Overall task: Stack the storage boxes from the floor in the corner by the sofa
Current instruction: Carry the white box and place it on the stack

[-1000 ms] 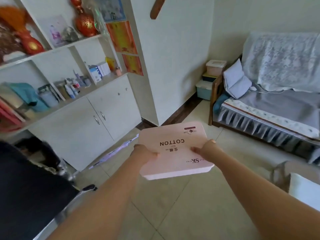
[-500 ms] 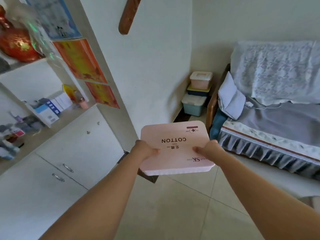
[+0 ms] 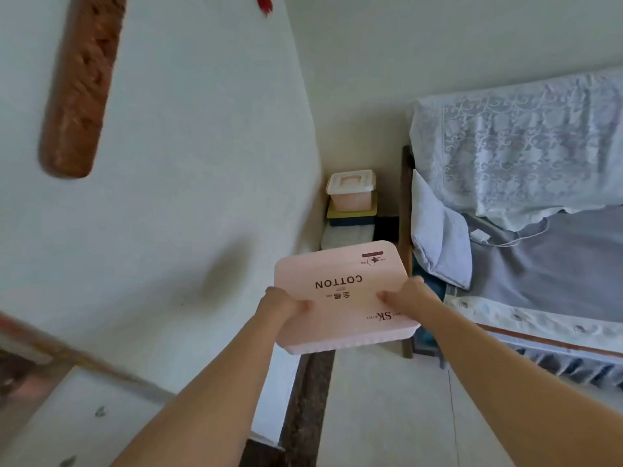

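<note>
Left hand [image 3: 283, 303] and right hand [image 3: 403, 298] each grip one side edge of a flat pink box [image 3: 340, 294], held level in the air between them. Beyond the hands, in the corner beside the sofa [image 3: 539, 251], a stack [image 3: 350, 210] of three boxes already stands. Judged: carry under way; placing this box on top remains.

My pink COTTON box [image 3: 340, 294] hides the bottom white box [image 3: 344, 238] at twelve o'clock, sofa [image 3: 539, 251] cut off at three o'clock, wall plaque [image 3: 79, 85] blurred at ten.
</note>
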Motion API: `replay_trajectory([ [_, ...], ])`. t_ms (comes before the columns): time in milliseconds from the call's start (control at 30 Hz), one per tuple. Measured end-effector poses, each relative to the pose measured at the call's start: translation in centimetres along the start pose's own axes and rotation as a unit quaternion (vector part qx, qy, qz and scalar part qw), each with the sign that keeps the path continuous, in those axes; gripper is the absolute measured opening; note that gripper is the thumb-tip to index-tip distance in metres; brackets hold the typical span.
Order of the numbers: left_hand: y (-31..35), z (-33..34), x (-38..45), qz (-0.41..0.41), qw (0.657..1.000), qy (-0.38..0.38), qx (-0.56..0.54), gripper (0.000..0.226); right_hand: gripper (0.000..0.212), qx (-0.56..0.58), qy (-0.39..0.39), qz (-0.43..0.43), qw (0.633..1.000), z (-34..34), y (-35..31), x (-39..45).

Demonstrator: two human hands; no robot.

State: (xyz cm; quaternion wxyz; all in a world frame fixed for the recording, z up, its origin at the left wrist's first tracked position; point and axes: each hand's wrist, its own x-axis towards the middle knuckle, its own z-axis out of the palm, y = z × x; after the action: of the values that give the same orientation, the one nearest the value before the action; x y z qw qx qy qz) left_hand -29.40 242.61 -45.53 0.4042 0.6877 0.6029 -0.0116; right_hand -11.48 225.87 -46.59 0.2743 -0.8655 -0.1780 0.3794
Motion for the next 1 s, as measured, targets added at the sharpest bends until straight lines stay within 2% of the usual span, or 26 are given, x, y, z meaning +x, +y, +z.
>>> replay_trajectory([
  [33, 1.5, -0.4, 3.0, 0.004, 1.0, 0.002, 0.011, 0.086, 0.083, -0.008, 0.016, -0.006, 1.0, -0.6, -1.5, 2.2],
  [100, 3.6, -1.0, 5.6, 0.022, 0.999, 0.0, 0.037, 0.086, 0.073, -0.009, 0.001, -0.006, 1.0, -1.3, -3.5, 4.1],
  [133, 5.8, -1.5, 9.5, 0.016, 0.999, -0.008, 0.041, 0.086, 0.071, -0.014, 0.001, 0.013, 1.0, -2.1, -5.8, 7.7],
  [233, 9.3, -2.1, 15.0, 0.026, 0.997, -0.017, 0.068, 0.09, 0.079, -0.011, 0.01, 0.046, 0.999, -3.3, -9.2, 12.6],
  [367, 16.1, -3.0, 26.6, 0.034, 0.996, -0.012, 0.087, 0.091, 0.075, 0.017, 0.024, 0.065, 0.997, -4.4, -15.1, 23.6],
  [433, 19.4, -3.5, 32.2, 0.046, 0.994, -0.017, 0.098, 0.089, 0.081, 0.055, 0.026, 0.088, 0.994, -5.1, -17.9, 28.8],
  [600, 25.6, -2.7, 47.4, 0.078, 0.992, -0.034, 0.095, 0.111, 0.077, 0.075, 0.031, 0.123, 0.989, -6.5, -23.1, 39.9],
  [667, 27.8, -1.8, 53.6, 0.079, 0.99, -0.039, 0.107, 0.114, 0.076, 0.091, 0.056, 0.127, 0.986, -7.0, -24.7, 44.6],
  [767, 31.3, -1.4, 57.3, 0.107, 0.986, -0.048, 0.119, 0.115, 0.076, 0.103, 0.061, 0.143, 0.982, -7.5, -26.4, 50.1],
  [900, 36.3, 0.4, 66.3, 0.099, 0.987, -0.056, 0.111, 0.116, 0.077, 0.092, 0.052, 0.166, 0.98, -9.0, -29.8, 60.2],
  [933, 36.5, 0.3, 66.1, 0.098, 0.988, -0.054, 0.109, 0.114, 0.076, 0.089, 0.052, 0.153, 0.983, -8.9, -29.9, 60.8],
  [1000, 39.2, 1.5, 70.1, 0.076, 0.99, -0.057, 0.107, 0.106, 0.073, 0.087, 0.079, 0.148, 0.982, -9.6, -30.7, 67.4],
])
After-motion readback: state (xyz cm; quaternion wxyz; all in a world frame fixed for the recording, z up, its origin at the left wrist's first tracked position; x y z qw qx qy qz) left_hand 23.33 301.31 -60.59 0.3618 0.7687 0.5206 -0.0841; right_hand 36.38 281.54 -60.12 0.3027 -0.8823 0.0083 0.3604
